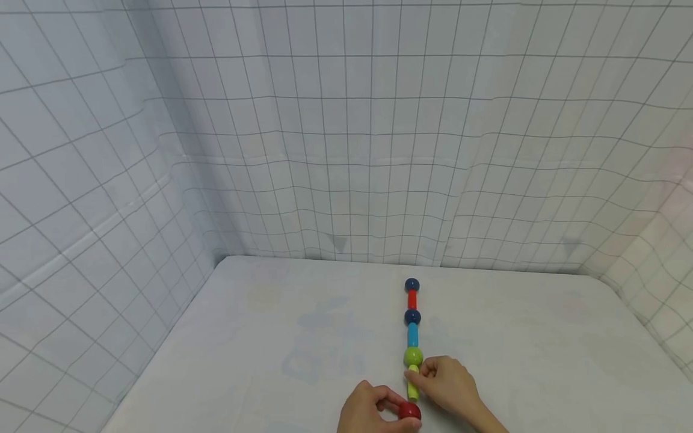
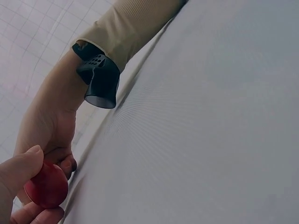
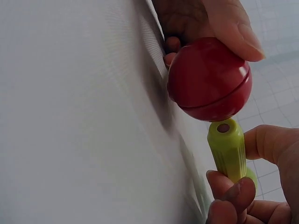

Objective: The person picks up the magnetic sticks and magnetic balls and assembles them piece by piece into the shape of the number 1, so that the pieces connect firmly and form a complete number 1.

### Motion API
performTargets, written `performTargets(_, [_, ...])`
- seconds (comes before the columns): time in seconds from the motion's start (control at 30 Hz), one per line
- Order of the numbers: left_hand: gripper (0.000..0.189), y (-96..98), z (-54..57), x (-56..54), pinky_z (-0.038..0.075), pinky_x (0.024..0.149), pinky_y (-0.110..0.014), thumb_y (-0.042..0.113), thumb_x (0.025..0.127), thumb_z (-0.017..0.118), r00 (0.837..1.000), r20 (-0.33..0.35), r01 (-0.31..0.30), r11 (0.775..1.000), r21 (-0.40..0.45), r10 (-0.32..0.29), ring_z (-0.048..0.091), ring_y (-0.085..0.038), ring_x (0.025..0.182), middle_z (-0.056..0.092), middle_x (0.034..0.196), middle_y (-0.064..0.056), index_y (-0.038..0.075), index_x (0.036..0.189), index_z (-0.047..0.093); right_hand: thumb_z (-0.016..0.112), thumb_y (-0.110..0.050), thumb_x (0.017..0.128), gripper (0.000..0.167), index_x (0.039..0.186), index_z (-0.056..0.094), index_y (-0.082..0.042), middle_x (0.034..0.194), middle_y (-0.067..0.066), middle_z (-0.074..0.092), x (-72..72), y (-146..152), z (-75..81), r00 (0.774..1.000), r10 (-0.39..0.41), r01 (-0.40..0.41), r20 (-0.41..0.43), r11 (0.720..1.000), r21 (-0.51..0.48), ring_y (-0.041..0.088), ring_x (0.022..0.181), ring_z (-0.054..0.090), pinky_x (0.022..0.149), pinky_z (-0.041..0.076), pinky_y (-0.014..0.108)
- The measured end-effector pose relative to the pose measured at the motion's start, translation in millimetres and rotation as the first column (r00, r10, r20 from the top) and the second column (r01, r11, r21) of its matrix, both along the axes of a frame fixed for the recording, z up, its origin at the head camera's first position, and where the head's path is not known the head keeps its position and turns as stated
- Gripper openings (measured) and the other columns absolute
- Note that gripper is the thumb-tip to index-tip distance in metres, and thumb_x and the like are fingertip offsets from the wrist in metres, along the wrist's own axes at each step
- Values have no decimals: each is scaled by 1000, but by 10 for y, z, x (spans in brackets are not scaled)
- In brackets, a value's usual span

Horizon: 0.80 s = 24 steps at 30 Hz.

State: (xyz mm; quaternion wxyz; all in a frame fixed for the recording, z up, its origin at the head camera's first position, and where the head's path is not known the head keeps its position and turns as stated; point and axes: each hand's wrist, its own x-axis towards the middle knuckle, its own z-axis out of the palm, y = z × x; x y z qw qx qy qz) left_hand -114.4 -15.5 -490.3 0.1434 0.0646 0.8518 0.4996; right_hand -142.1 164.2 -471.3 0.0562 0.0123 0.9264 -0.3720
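Note:
Between thumb and fingertips my left hand point(image 1: 363, 412) pinches a glossy red ball point(image 1: 409, 411), which shows a groove round it in the right wrist view. My right hand point(image 1: 452, 386) pinches a yellow-green ribbed rod point(image 1: 413, 391) whose near end, with a small round hole point(image 3: 223, 128), faces the ball right at its surface. Beyond the rod, a straight line runs away from me: a lime-green ball point(image 1: 413, 356), a blue rod point(image 1: 413, 335), a navy ball point(image 1: 412, 317), a red rod point(image 1: 412, 299) and another navy ball point(image 1: 412, 284) at the far end.
A white cloth-covered table point(image 1: 243, 337) lies under the line of pieces. White curtains with a dark grid point(image 1: 346, 150) enclose it at the back and both sides. On the right wrist sits a black camera mount point(image 2: 102, 81) by a beige sleeve point(image 2: 124, 32).

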Motion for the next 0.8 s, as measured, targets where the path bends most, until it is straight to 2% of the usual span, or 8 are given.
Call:
performTargets(0.17, [26,14,-4,3,28,52,-27,52,69,79,999,-51,0,1000,-28,-1,38,-15,64,51,64,9,28,78,72,73,-40,79,34,62,59,-15,48,-7,39,-7,7,0,1000,1,-1,-10,1000,-2,8,47,38,44,21,22])
performTargets(0.5, [33,83,-3,0,27,52,-27,58,68,77,996,-80,-38,992,-117,29,38,-13,62,48,60,9,27,75,69,74,-40,79,33,63,59,-15,49,-7,40,-16,6,5,1000,-19,19,0,1000,19,9,47,39,45,22,23])
performTargets(0.8, [35,119,-13,-3,25,51,-27,61,67,76,993,-106,-62,987,-145,47,37,-11,59,45,58,8,28,73,66,74,-40,79,33,63,60,-15,48,-7,39,-21,8,-3,1000,-4,4,0,1000,12,9,47,38,44,21,22])
